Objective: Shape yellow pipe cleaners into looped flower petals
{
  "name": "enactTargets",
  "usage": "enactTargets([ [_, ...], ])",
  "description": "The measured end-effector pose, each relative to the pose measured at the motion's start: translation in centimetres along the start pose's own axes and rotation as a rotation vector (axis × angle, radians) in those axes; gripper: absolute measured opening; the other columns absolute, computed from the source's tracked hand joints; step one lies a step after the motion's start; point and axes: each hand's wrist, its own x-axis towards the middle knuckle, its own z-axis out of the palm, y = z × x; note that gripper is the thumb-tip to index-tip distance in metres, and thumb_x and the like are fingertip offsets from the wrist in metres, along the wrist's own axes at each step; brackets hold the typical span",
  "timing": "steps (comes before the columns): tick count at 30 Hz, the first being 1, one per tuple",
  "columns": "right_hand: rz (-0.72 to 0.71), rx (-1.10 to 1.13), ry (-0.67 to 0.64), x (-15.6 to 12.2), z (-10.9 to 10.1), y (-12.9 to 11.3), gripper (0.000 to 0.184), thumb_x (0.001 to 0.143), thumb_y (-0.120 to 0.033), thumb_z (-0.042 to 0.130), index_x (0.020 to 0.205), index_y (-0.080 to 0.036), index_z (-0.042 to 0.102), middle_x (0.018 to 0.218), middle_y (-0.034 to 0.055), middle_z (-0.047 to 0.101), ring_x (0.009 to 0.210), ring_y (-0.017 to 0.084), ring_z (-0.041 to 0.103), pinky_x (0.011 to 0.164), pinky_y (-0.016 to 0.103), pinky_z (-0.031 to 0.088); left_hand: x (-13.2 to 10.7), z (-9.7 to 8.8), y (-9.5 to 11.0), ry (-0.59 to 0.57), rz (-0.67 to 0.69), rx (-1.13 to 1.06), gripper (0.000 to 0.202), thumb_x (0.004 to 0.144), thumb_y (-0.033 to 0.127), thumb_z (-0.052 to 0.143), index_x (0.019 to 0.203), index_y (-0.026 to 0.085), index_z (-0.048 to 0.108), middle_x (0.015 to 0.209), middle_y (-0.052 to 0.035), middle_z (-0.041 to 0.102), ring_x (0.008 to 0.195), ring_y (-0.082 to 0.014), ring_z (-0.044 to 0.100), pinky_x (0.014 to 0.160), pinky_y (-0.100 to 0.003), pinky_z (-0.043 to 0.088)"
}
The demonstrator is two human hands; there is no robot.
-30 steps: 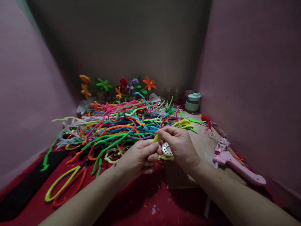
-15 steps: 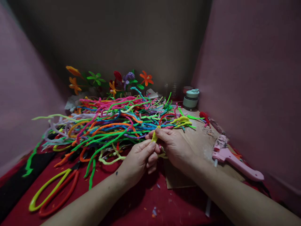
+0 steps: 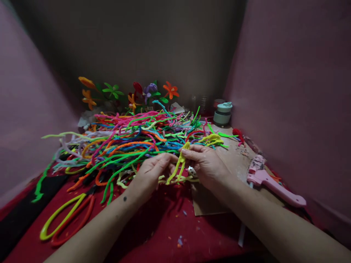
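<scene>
A yellow pipe cleaner (image 3: 179, 165), folded into a loop, hangs between both hands at the front of a big heap of coloured pipe cleaners (image 3: 128, 140). My right hand (image 3: 207, 166) pinches its top bend between thumb and forefinger. Fingers of my left hand (image 3: 150, 173) are closed on the lower strands beside it. A small white spool (image 3: 192, 171) peeks out under my right hand. All of this sits over a red cloth (image 3: 170, 233).
Pipe-cleaner flowers (image 3: 137, 93) stand at the back against the wall. Yellow-and-orange handled scissors (image 3: 64, 219) lie front left. A pink glue gun (image 3: 271, 182) rests on a cardboard sheet (image 3: 236, 160) at right. A small green-lidded jar (image 3: 222, 114) stands back right.
The yellow pipe cleaner has been drawn out from a short stub into a longer loop. My left hand has shifted left and down, and the right hand has lifted slightly.
</scene>
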Motion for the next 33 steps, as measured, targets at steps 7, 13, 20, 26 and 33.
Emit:
enactTargets([
  [7, 0.086, 0.056, 0.026, 0.0, 0.1, -0.6, 0.016, 0.058, -0.021, 0.073, 0.061, -0.012, 0.059, 0.057, -0.0027, 0.054, 0.051, 0.008, 0.047, 0.05, 0.022, 0.033, -0.4, -1.1, -0.5, -0.035, 0.672, 0.564, 0.025, 0.079, 0.008, 0.054, 0.099, 0.02, 0.062, 0.088, -0.0024, 0.059, 0.079, -0.0106, 0.057, 0.068, -0.02, 0.046],
  [13, 0.093, 0.082, 0.056, 0.0, 0.2, -0.6, 0.015, 0.058, -0.017, 0.072, 0.057, -0.013, 0.057, 0.054, -0.0035, 0.053, 0.048, 0.006, 0.045, 0.047, 0.021, 0.03, -1.4, -0.8, 0.1, 0.009, 0.893, 0.785, 0.031, 0.08, 0.002, 0.05, 0.101, 0.02, 0.064, 0.085, -0.0027, 0.056, 0.075, -0.0086, 0.056, 0.061, -0.016, 0.047],
  [20, 0.138, 0.08, -0.05, -0.3, 0.4, 0.0, 0.014, 0.059, -0.018, 0.071, 0.06, -0.013, 0.058, 0.055, -0.0034, 0.054, 0.046, 0.005, 0.043, 0.044, 0.02, 0.028, -1.5, -0.3, 1.3, -0.038, 0.866, 0.68, 0.023, 0.083, 0.011, 0.05, 0.093, 0.024, 0.066, 0.095, -0.0062, 0.065, 0.098, -0.0191, 0.055, 0.082, -0.034, 0.047],
  [26, 0.194, 0.029, -0.093, -0.7, 0.6, 0.1, 0.017, 0.058, -0.023, 0.073, 0.062, -0.014, 0.06, 0.059, -0.0028, 0.055, 0.051, 0.007, 0.047, 0.052, 0.022, 0.034, -2.0, -0.5, 1.5, 0.126, 0.633, 0.463, 0.033, 0.084, 0.011, 0.048, 0.11, 0.028, 0.058, 0.091, -0.001, 0.064, 0.081, -0.0128, 0.06, 0.072, -0.025, 0.048],
  [33, 0.175, -0.137, -0.092, -0.9, 0.5, 0.4, 0.018, 0.059, -0.027, 0.072, 0.064, -0.014, 0.061, 0.058, -0.0026, 0.053, 0.051, 0.008, 0.045, 0.052, 0.023, 0.032, -2.1, -1.9, 1.8, 0.165, 0.552, 0.618, 0.015, 0.082, 0.014, 0.052, 0.092, 0.023, 0.058, 0.075, 0.0017, 0.062, 0.065, -0.0107, 0.058, 0.063, -0.022, 0.047],
])
